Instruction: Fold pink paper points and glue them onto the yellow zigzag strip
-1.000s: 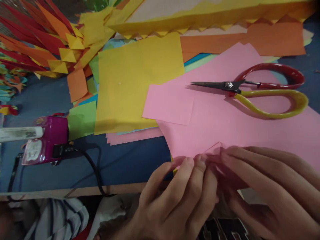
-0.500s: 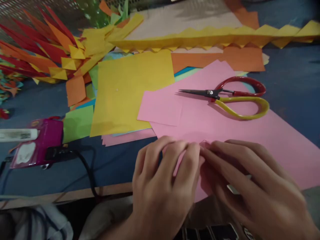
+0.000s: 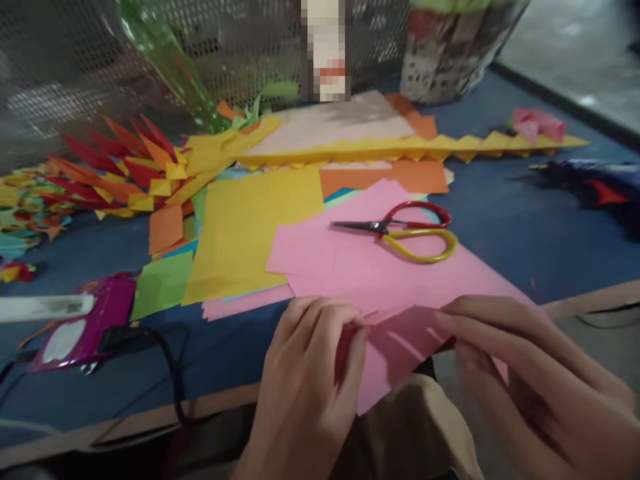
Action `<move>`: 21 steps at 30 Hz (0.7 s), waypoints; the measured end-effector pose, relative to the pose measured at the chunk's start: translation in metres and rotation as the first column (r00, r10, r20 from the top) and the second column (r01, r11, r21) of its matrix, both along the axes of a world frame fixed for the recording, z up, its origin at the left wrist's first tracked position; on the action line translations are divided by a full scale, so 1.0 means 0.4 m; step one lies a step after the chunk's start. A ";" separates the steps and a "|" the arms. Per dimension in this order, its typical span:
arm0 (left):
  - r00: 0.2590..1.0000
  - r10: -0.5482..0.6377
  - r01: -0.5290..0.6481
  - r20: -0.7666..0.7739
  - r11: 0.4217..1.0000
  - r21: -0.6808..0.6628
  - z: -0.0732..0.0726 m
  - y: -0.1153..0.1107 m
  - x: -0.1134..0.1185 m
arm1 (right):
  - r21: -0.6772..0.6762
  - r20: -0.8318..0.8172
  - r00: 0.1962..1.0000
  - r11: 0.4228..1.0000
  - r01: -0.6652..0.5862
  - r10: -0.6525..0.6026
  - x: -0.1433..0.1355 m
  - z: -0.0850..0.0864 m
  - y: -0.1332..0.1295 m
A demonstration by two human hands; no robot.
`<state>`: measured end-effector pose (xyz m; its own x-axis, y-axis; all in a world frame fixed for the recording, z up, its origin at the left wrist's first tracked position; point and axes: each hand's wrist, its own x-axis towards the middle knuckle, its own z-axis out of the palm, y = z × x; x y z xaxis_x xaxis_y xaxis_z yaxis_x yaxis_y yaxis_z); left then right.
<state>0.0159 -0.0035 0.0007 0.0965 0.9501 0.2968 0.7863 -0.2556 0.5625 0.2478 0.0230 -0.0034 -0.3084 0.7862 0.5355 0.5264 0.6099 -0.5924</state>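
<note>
My left hand [image 3: 310, 373] is closed, thumb against curled fingers, on a piece of pink paper [image 3: 367, 317] that mostly hides inside the grip. To its right, my right hand [image 3: 520, 373] has its fingers stretched out and the thumb apart, fingertips by the near edge of a large pink sheet [image 3: 415, 280]. On that sheet lie scissors [image 3: 380, 228] with one red and one yellow handle, blades pointing left. A smaller pink square [image 3: 303, 250] overlaps a yellow sheet [image 3: 255, 230] at the left.
A folded yellow zigzag strip [image 3: 350, 152] runs across the back. Red and orange paper spikes [image 3: 120, 163] stand at the back left, beside a green bottle [image 3: 170, 67]. A purple case [image 3: 95, 320] with a black cable [image 3: 170, 360] lies left. A basket [image 3: 445, 53] stands behind.
My right hand has moved right, away from my left hand, which stays pinched on the pink paper. The view has tilted up, showing more of the table's back.
</note>
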 end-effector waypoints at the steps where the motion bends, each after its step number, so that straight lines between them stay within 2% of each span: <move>1: 1.000 -0.005 0.005 -0.003 1.000 -0.008 -0.002 0.002 -0.003 | 0.025 0.001 1.000 1.000 0.016 -0.016 0.011 -0.006 0.001; 4: 1.000 0.010 -0.010 -0.014 1.000 0.026 -0.009 0.013 -0.009 | 0.039 -0.035 0.999 0.999 0.019 -0.017 0.037 -0.026 0.009; 7: 0.998 -0.028 0.024 0.064 0.997 0.069 -0.005 0.031 0.003 | 0.008 -0.083 0.996 1.000 0.025 -0.025 0.045 -0.038 0.015; 11: 0.946 -0.220 0.226 0.238 0.974 0.001 0.019 0.059 0.061 | -0.075 -0.155 0.985 0.995 0.062 -0.073 0.031 -0.054 0.012; 13: 0.919 -0.301 0.326 0.256 0.943 -0.064 0.035 0.074 0.095 | -0.134 -0.211 0.973 0.989 0.069 -0.096 0.029 -0.062 0.012; 17: 0.931 -0.354 0.363 0.092 0.926 -0.103 0.074 0.133 0.142 | -0.214 -0.305 0.935 0.970 0.118 -0.181 0.063 -0.064 0.030; 19: 0.912 -0.403 0.399 -0.082 0.915 -0.058 0.098 0.197 0.161 | -0.247 -0.345 0.906 0.955 0.164 -0.245 0.095 -0.060 0.046; 20: 0.874 -0.433 0.436 -0.221 0.899 -0.041 0.109 0.241 0.173 | -0.264 -0.365 0.888 0.945 0.191 -0.281 0.112 -0.059 0.054; 21: 0.849 -0.447 0.458 -0.283 0.888 -0.029 0.119 0.292 0.187 | -0.284 -0.386 0.866 0.934 0.217 -0.319 0.129 -0.058 0.061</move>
